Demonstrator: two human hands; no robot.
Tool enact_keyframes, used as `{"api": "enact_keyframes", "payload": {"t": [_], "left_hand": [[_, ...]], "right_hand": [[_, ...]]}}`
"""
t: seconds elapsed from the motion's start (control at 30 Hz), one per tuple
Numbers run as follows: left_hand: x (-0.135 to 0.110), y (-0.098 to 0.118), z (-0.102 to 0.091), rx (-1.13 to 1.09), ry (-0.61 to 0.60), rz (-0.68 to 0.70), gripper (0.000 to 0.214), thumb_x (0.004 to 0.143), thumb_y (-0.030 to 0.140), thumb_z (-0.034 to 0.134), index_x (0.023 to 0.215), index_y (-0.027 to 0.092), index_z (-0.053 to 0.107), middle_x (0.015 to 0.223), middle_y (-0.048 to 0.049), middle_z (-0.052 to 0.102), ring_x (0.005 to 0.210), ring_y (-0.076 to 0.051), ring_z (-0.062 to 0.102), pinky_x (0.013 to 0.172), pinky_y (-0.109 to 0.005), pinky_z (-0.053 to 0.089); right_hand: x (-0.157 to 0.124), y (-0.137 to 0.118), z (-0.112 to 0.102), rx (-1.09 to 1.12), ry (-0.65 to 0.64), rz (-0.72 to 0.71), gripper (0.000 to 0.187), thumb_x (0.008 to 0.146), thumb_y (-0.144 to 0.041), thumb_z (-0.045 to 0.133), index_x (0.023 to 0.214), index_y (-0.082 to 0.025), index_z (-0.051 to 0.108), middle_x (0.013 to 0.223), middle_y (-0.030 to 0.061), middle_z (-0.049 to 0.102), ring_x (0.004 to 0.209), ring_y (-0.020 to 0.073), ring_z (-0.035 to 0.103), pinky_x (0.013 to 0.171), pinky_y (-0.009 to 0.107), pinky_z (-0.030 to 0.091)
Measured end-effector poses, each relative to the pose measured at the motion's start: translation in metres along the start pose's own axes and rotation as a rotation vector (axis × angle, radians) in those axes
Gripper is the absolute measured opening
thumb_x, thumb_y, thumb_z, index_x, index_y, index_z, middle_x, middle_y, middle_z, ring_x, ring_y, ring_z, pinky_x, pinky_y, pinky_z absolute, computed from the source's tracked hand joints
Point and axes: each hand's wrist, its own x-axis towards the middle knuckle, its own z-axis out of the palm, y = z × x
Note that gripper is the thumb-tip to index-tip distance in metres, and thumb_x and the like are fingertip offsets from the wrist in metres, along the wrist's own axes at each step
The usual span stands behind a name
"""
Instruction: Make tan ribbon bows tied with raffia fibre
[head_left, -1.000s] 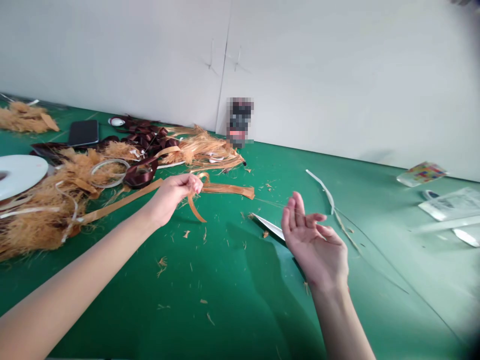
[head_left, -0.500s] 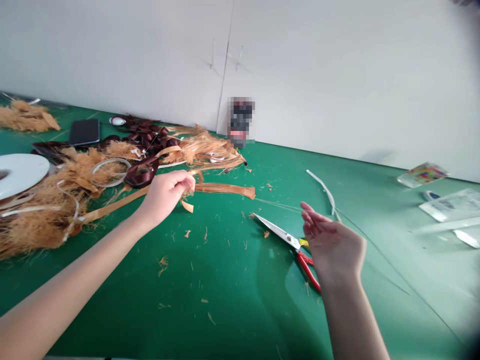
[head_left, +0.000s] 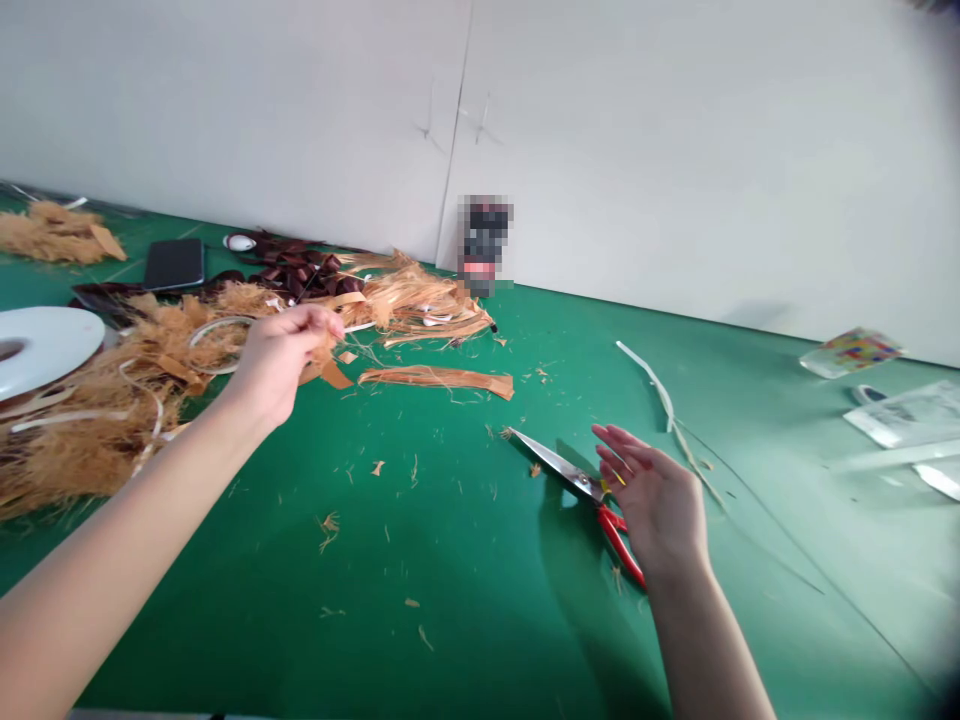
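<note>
As the left hand point(head_left: 279, 362) has risen toward 10 o'clock from the middle of the view, the tan strip point(head_left: 439, 381) that ran past it a moment earlier now lies apart on the green mat point(head_left: 457, 610), at about 11 o'clock. The left thumb and fingers are pinched together on a few thin fibres point(head_left: 351, 345), which are too fine to follow far. A short tan scrap point(head_left: 335, 375) sits just below that hand, and I cannot tell whether it is joined to what the fingers hold.

The right hand point(head_left: 656, 505) is at about 4 o'clock, open, with its fingers spread and holding nothing. It hovers just above the red-handled scissors point(head_left: 574, 473), whose closed blades point toward 10 o'clock. Its fingertips point(head_left: 611, 445) overlap the scissors in this view, so I cannot tell whether they touch. More of the red handles now shows beside the palm.

A heap of frayed tan fibre point(head_left: 90, 420) spreads at 9 o'clock, just beyond the left forearm, with dark brown ribbon point(head_left: 315, 275) behind it. A black phone point(head_left: 174, 263) and a white spool point(head_left: 37, 342) lie farther out. A pixelated object point(head_left: 484, 247) stands against the white wall point(head_left: 675, 130) at 12 o'clock, impossible to make out. A plastic packet point(head_left: 904, 412) lies at the right edge, partly cut off.
</note>
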Motion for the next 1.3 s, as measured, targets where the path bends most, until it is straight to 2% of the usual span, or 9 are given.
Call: {"api": "enact_keyframes", "payload": {"t": [0.1,0.2,0.43,0.53,0.67,0.77,0.97,1.17,1.3], "left_hand": [[-0.014,0.002,0.013,0.207,-0.214,-0.017,0.018,0.076,0.009,0.067,0.061,0.017,0.07,0.071,-0.0019,0.067,0.072,-0.014,0.055,0.064,-0.022,0.041],[-0.028,0.01,0.031,0.334,-0.411,-0.035,0.008,0.07,0.011,0.076,0.068,0.018,0.074,0.07,-0.0019,0.068,0.066,-0.014,0.056,0.063,-0.022,0.04],[-0.054,0.027,0.064,0.345,-0.513,0.128,0.03,0.055,0.011,0.086,0.08,0.022,0.074,0.083,0.0011,0.066,0.068,-0.015,0.053,0.068,-0.024,0.04],[-0.062,0.027,0.071,0.266,-0.56,0.076,0.035,0.055,0.006,0.083,0.085,0.022,0.073,0.09,-0.001,0.066,0.077,-0.018,0.058,0.072,-0.026,0.045],[-0.066,0.026,0.068,0.303,-0.587,0.082,0.052,0.053,0.012,0.087,0.1,0.024,0.071,0.104,-0.0021,0.065,0.079,-0.017,0.06,0.076,-0.027,0.048],[-0.063,0.025,0.058,0.233,-0.635,0.049,0.06,0.058,0.015,0.086,0.114,0.025,0.066,0.119,-0.0051,0.062,0.086,-0.019,0.063,0.08,-0.028,0.05],[-0.058,0.021,0.051,-0.042,-0.643,-0.165,0.033,0.082,0.016,0.065,0.115,0.023,0.068,0.134,-0.0082,0.057,0.094,-0.021,0.069,0.074,-0.024,0.054],[-0.059,0.019,0.059,-0.078,-0.563,-0.199,0.037,0.081,0.006,0.066,0.113,0.023,0.067,0.123,-0.008,0.066,0.081,-0.019,0.073,0.071,-0.021,0.056],[-0.057,0.019,0.057,-0.046,-0.573,-0.193,0.046,0.08,0.005,0.065,0.122,0.026,0.063,0.133,-0.0076,0.06,0.084,-0.019,0.074,0.075,-0.021,0.057]], "right_hand": [[-0.008,0.0,0.015,-0.04,-0.081,-0.095,0.015,0.065,-0.023,0.066,0.078,-0.019,0.072,0.098,0.0055,0.074,0.071,0.0129,0.059,0.063,0.024,0.047],[-0.024,-0.001,0.037,-0.187,-0.321,-0.205,0.023,0.074,-0.031,0.068,0.094,-0.02,0.068,0.101,0.0049,0.072,0.07,0.0124,0.058,0.066,0.026,0.047],[-0.063,-0.005,0.087,-0.278,-0.669,-0.317,0.049,0.077,-0.043,0.071,0.119,-0.025,0.052,0.123,0.0062,0.062,0.082,0.0132,0.061,0.075,0.029,0.052],[-0.069,-0.002,0.101,-0.267,-0.679,-0.321,0.058,0.069,-0.039,0.078,0.118,-0.024,0.051,0.115,0.0065,0.066,0.082,0.0149,0.065,0.071,0.03,0.054],[-0.067,0.003,0.106,-0.245,-0.598,-0.27,0.031,0.072,-0.027,0.074,0.099,-0.019,0.064,0.084,0.0041,0.075,0.077,0.0185,0.071,0.072,0.033,0.056],[-0.061,0.002,0.097,-0.237,-0.521,-0.267,0.021,0.073,-0.026,0.073,0.093,-0.02,0.07,0.084,0.0048,0.077,0.083,0.0213,0.073,0.077,0.035,0.055],[-0.048,0.0,0.077,-0.202,-0.549,-0.295,0.008,0.074,-0.028,0.072,0.074,-0.021,0.069,0.076,0.0015,0.072,0.073,0.0163,0.068,0.071,0.031,0.051],[-0.04,-0.008,0.069,0.029,-0.607,-0.175,0.016,0.066,-0.022,0.075,0.071,-0.023,0.059,0.068,-0.0049,0.059,0.06,0.0085,0.051,0.059,0.022,0.04],[-0.027,-0.013,0.057,-0.424,-0.5,-0.197,0.02,0.07,-0.04,0.068,0.074,-0.022,0.062,0.064,-0.0013,0.059,0.054,0.0117,0.048,0.053,0.026,0.035]]}}
